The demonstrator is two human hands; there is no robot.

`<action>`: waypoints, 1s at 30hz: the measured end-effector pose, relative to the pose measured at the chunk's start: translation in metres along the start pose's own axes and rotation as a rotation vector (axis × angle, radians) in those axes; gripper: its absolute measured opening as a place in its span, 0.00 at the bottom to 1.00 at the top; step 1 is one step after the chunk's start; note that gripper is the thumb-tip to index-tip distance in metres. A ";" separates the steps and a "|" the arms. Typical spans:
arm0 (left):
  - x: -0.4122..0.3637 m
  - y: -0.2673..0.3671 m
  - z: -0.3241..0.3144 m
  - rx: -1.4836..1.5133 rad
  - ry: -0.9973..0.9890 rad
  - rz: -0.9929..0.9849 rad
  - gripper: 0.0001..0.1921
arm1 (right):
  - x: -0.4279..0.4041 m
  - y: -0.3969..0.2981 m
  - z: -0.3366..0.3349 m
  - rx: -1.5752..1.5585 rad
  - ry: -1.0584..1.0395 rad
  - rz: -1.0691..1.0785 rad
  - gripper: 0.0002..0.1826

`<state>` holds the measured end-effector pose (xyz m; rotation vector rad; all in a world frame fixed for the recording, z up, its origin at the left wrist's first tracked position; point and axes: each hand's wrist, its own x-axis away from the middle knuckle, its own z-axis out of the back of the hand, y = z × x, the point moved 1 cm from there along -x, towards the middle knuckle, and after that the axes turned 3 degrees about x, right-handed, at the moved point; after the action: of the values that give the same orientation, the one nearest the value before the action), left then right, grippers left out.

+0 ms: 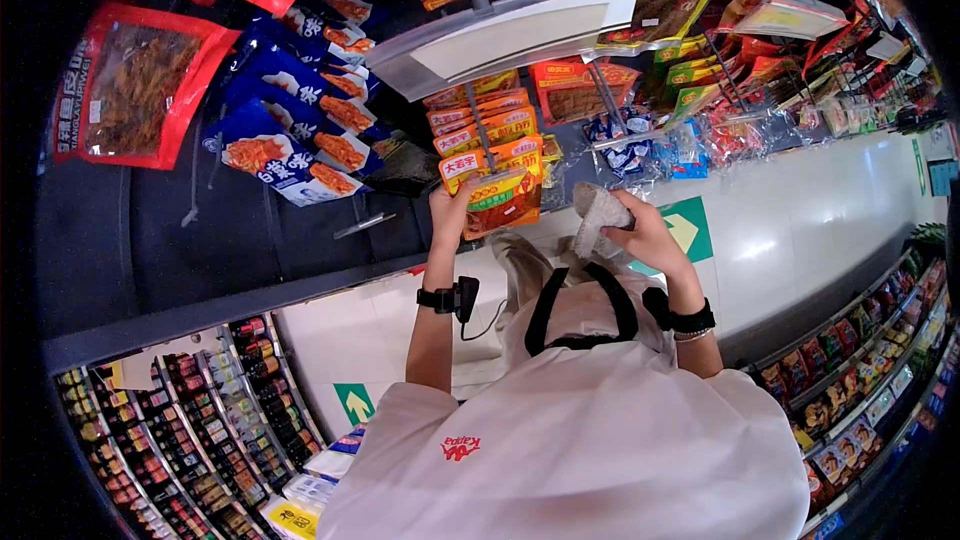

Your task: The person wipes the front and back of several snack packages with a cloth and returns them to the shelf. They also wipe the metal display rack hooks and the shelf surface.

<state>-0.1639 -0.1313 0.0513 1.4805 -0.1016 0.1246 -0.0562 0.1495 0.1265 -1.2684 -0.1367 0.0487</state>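
Observation:
My left hand [451, 211] grips the upper left edge of the front orange and yellow snack packet [501, 199], which hangs with several like it on a metal display hook [480, 124]. In my right hand [646, 231] is a folded grey cloth [596, 219], pinched between thumb and fingers, to the right of the packets. Blue and white food packets [300, 165] hang to the left of my left hand. Small blue packets [622, 139] in clear wrapping hang beyond the cloth.
A clear price-label holder [510, 37] juts out above the orange packets. Another metal hook [364, 225] sticks out at the left, over the dark shelf [225, 315]. Large red-edged packets [142, 86] hang at the far left. Stocked shelves [187, 420] stand at the lower left and lower right.

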 end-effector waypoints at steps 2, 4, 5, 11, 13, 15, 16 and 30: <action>-0.004 -0.001 -0.001 -0.041 0.019 0.008 0.13 | 0.000 0.002 0.002 -0.012 -0.003 0.000 0.22; -0.010 -0.007 0.001 0.002 0.036 0.013 0.14 | 0.000 0.002 0.004 0.009 -0.004 0.021 0.22; -0.014 -0.011 0.002 0.024 0.044 0.016 0.14 | 0.001 0.002 0.004 0.006 -0.001 0.018 0.22; -0.029 -0.006 -0.003 0.038 0.046 0.070 0.13 | 0.003 0.010 0.005 0.038 0.018 0.031 0.24; -0.032 0.003 -0.007 -0.025 0.056 0.099 0.14 | 0.004 0.009 0.006 0.042 0.017 0.015 0.24; -0.033 0.006 -0.007 -0.093 0.060 0.074 0.16 | 0.004 0.011 0.005 0.043 0.021 0.009 0.24; -0.033 0.004 -0.004 -0.129 0.058 0.035 0.16 | 0.004 0.011 0.005 0.043 0.023 0.007 0.23; 0.040 0.081 0.003 -0.033 0.099 -0.381 0.16 | -0.002 -0.014 0.005 -0.226 0.013 -0.003 0.23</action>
<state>-0.1363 -0.1260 0.1370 1.4326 0.2565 -0.1123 -0.0591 0.1497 0.1407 -1.4939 -0.1356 0.0224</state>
